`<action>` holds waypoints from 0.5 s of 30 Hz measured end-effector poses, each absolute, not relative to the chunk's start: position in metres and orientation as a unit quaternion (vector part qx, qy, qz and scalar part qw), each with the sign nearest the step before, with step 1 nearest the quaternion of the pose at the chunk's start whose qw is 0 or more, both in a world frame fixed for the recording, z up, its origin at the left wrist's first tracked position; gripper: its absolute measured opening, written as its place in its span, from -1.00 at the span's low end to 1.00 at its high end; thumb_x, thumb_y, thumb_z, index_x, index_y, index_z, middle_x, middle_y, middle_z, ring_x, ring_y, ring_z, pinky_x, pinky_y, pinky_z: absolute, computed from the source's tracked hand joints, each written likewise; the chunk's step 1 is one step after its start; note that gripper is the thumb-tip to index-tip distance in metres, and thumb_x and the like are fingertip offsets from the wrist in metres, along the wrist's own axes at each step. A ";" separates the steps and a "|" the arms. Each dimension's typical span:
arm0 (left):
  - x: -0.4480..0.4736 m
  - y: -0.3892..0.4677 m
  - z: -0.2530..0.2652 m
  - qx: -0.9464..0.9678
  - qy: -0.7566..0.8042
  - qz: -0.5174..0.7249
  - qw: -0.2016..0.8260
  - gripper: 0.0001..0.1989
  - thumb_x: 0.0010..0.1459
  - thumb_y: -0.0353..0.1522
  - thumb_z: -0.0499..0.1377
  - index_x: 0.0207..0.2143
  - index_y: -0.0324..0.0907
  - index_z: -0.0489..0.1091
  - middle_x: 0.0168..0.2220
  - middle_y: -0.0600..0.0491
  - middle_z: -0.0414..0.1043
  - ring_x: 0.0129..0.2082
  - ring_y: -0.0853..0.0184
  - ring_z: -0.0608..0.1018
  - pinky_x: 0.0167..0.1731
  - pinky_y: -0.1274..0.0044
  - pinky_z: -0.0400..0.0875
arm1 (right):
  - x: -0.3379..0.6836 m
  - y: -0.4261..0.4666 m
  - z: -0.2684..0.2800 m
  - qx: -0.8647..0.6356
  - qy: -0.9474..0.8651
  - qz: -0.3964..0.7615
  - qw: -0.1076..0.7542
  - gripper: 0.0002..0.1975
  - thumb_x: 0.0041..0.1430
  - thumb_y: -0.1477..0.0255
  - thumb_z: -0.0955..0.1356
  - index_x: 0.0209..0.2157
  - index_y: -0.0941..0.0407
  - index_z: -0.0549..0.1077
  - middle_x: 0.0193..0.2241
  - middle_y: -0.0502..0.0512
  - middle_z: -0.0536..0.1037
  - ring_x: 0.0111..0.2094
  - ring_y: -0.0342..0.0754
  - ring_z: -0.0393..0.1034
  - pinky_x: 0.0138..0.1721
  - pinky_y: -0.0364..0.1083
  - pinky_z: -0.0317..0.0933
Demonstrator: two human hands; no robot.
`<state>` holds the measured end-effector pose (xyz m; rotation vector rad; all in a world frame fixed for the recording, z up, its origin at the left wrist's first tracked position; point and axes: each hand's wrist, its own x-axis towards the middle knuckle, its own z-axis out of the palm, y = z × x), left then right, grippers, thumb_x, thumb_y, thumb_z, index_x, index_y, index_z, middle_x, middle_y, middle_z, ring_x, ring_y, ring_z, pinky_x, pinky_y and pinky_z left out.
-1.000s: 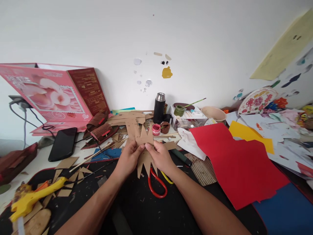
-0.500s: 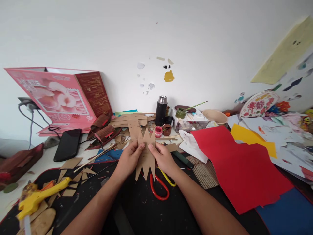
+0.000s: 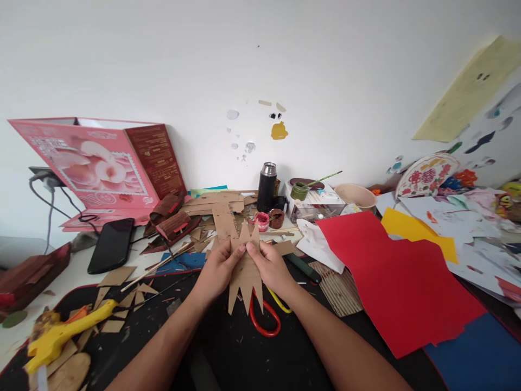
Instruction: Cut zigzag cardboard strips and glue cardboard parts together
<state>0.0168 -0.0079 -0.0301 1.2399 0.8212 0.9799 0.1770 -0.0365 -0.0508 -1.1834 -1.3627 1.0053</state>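
Observation:
Between my two hands is a piece of brown cardboard point(image 3: 246, 274) cut into pointed teeth at its top and bottom ends. My left hand point(image 3: 220, 266) grips its left edge, thumb on the front face. On the right edge, my right hand point(image 3: 273, 266) pinches it the same way, and the two thumbs almost meet in the middle. Under the cardboard lie scissors with a red handle loop point(image 3: 265, 325) and a yellow one; their blades are hidden. A strip of cardboard point(image 3: 223, 220) stretches behind the held piece.
A yellow glue gun point(image 3: 69, 328) lies at left among cardboard scraps, near a phone point(image 3: 111, 245). Paint jars point(image 3: 261, 221), a black flask point(image 3: 267, 187) and a pink box point(image 3: 101, 168) stand at the back. Red sheet point(image 3: 399, 282) and corrugated cardboard point(image 3: 337, 288) lie right.
The toothed cardboard has tipped and shifted slightly down in my hands, so its lower teeth reach further over the scissors. My thumbs have moved closer together. The view has shifted slightly.

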 end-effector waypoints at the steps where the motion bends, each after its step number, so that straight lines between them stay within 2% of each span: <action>1: 0.017 -0.008 -0.031 0.544 0.359 0.431 0.624 -0.42 0.01 0.09 0.48 -0.14 -0.17 0.61 -0.07 -0.14 0.72 0.00 -0.07 0.68 0.01 0.24 0.56 | 0.177 -0.037 -0.050 -0.496 -0.573 0.406 0.511 -0.50 0.45 -0.05 0.32 -0.30 0.10 0.51 -0.32 0.10 0.61 -0.19 0.10 0.50 -0.11 0.01 0.36; 4: 0.016 -0.007 -0.034 0.551 0.362 0.438 0.611 -0.44 0.03 0.07 0.48 -0.15 -0.18 0.60 -0.09 -0.14 0.72 0.02 -0.06 0.67 0.08 0.22 0.52 | 0.177 -0.037 -0.050 -0.507 -0.587 0.383 0.501 -0.53 0.48 0.00 0.31 -0.29 0.09 0.53 -0.30 0.11 0.64 -0.16 0.12 0.51 -0.08 0.02 0.36; 8: 0.017 -0.006 -0.041 0.571 0.387 0.441 0.574 -0.43 0.09 0.17 0.39 -0.23 -0.16 0.56 -0.19 -0.09 0.71 -0.11 0.01 0.67 -0.04 0.28 0.53 | 0.177 -0.034 -0.053 -0.517 -0.597 0.358 0.499 -0.57 0.48 0.04 0.30 -0.28 0.08 0.54 -0.30 0.12 0.65 -0.18 0.13 0.51 -0.07 0.03 0.35; 11: 0.020 -0.005 -0.044 0.579 0.404 0.456 0.542 -0.43 0.10 0.20 0.36 -0.31 -0.13 0.51 -0.21 -0.06 0.70 -0.17 0.05 0.66 -0.04 0.30 0.51 | 0.176 -0.031 -0.055 -0.522 -0.593 0.348 0.504 -0.56 0.46 0.03 0.30 -0.29 0.09 0.54 -0.31 0.13 0.65 -0.19 0.14 0.52 -0.07 0.05 0.35; 15: 0.020 -0.006 -0.040 0.564 0.405 0.458 0.555 -0.42 0.11 0.19 0.36 -0.24 -0.15 0.55 -0.19 -0.07 0.71 -0.13 0.03 0.67 -0.06 0.32 0.53 | 0.175 -0.032 -0.051 -0.489 -0.573 0.399 0.523 -0.55 0.44 0.00 0.32 -0.16 0.10 0.60 -0.20 0.16 0.68 -0.09 0.16 0.55 0.00 0.05 0.37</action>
